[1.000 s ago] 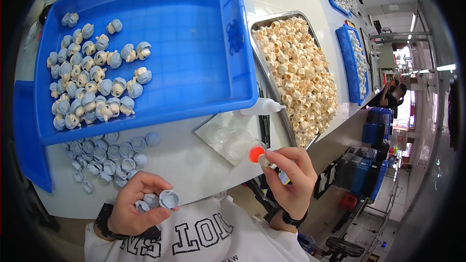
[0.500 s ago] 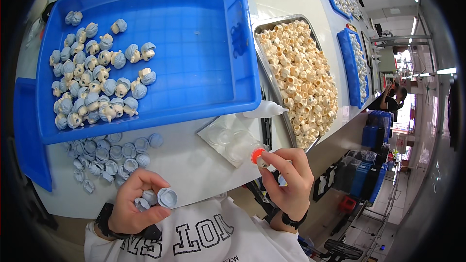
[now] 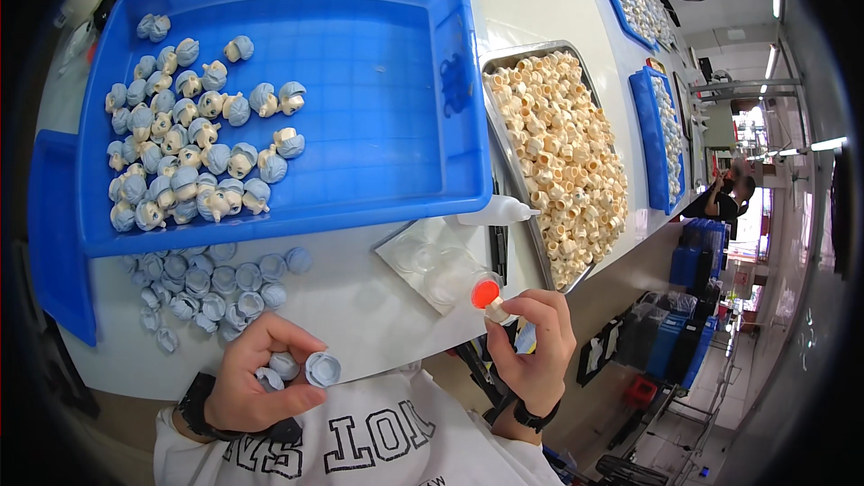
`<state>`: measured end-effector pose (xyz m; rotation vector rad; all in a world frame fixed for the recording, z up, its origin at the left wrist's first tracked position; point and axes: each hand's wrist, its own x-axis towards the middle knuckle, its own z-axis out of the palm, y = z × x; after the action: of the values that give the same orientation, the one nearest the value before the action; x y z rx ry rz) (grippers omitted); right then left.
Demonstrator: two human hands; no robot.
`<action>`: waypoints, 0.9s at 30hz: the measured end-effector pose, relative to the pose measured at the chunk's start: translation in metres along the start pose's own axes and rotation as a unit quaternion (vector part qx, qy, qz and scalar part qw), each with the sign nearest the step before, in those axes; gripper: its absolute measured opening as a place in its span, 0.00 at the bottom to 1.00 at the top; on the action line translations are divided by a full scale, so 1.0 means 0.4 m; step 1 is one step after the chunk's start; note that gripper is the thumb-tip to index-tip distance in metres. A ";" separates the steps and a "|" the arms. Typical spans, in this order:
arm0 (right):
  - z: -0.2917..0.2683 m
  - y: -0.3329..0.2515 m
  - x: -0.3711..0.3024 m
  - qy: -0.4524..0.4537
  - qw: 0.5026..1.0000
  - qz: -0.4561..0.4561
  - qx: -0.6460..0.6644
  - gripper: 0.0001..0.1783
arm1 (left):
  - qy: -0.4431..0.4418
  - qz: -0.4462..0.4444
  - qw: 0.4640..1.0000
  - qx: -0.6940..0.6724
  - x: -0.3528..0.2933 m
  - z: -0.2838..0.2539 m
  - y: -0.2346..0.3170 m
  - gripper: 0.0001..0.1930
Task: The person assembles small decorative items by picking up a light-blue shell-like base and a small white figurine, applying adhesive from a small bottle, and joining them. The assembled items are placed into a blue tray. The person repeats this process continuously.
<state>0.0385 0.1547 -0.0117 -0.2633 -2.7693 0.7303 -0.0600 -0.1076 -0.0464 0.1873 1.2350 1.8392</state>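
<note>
My left hand (image 3: 261, 378) is closed around several pale blue doll hair caps. One round hair cap (image 3: 322, 369) sits between thumb and forefinger with its hollow side showing, while others rest against the palm. My right hand (image 3: 537, 346) pinches a small cream doll head (image 3: 497, 310) between thumb and fingers. That head is at the lower edge of a small round dish with red-orange content (image 3: 486, 292); whether they touch I cannot tell. Close to the left hand, several loose blue hair caps (image 3: 211, 281) lie on the white table (image 3: 378, 328).
A big blue tray (image 3: 360, 126) holds several capped doll heads (image 3: 184, 184) on its left side. Right of it, a metal tray (image 3: 531, 256) is heaped with cream heads (image 3: 558, 153). A white squeeze bottle (image 3: 495, 211) and clear round dishes (image 3: 441, 270) stand between. Farther off, a person (image 3: 724, 193) sits.
The whole view has shifted slightly. In my right hand, the cream head has turned and moved a little down from the red-orange dish, leaving more red showing. My left hand keeps its hold.
</note>
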 end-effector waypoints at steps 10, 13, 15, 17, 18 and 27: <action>0.044 -0.070 -0.005 0.011 0.951 -0.128 0.280 0.19 | -0.033 0.110 0.986 0.121 0.001 0.019 -0.004 0.19; 0.080 -0.100 0.010 -0.041 0.913 -0.184 0.361 0.20 | -0.037 0.122 0.976 0.177 -0.004 0.027 0.012 0.19; 0.082 -0.115 0.023 -0.050 0.916 -0.196 0.345 0.20 | -0.032 0.119 0.979 0.165 -0.010 0.030 0.011 0.19; 0.083 -0.126 0.034 -0.070 0.921 -0.211 0.321 0.19 | -0.032 0.123 0.978 0.163 -0.014 0.029 0.009 0.19; 0.085 -0.133 0.040 -0.084 0.923 -0.223 0.304 0.19 | -0.034 0.125 0.978 0.162 -0.015 0.027 0.008 0.18; 0.087 -0.133 0.049 -0.184 0.911 -0.232 0.289 0.22 | -0.066 0.122 0.978 0.158 -0.010 0.033 0.010 0.17</action>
<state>0.0037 0.0981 -0.0099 0.6886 -2.5950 1.5127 -0.0527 -0.1022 -0.0355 0.6524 1.4550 1.7885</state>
